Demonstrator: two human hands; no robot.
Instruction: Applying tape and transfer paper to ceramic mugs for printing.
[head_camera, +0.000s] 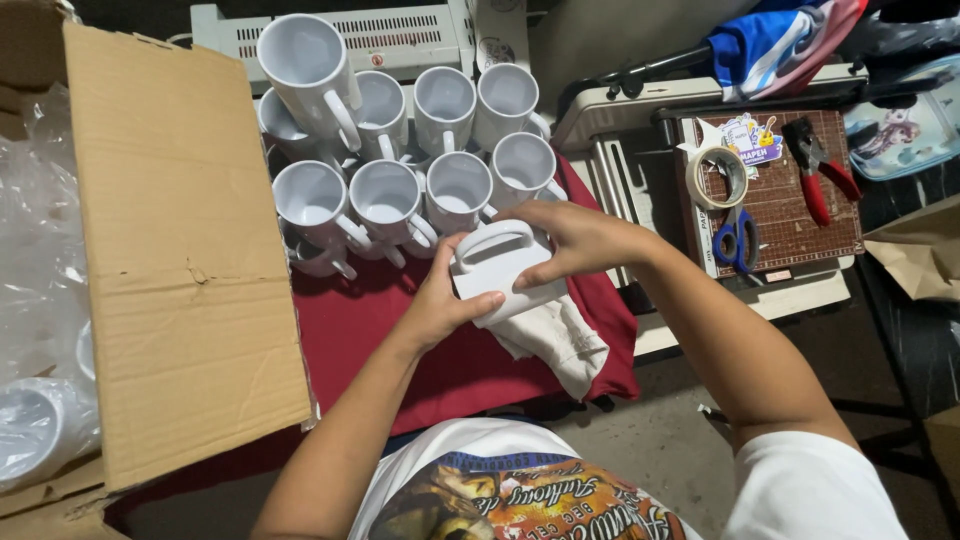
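Mug (500, 268) held sideways between both our hands, above the red cloth (400, 340) on the surface. Our left hand (440, 305) fingers wrap its base with a pale rag (555, 340); our right hand (575, 240) fingers clasp its top, just beside the cluster of white mugs (400, 150).

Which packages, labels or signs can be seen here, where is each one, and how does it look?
Cardboard box: far left, open, brown flap folded out.
Plastic wrap: inside the box, clear and crumpled.
Sticker: upper right on the brown cutting mat, irregular shape, white edge, colourful cartoon print.
Tape roll: beside the sticker, round, beige.
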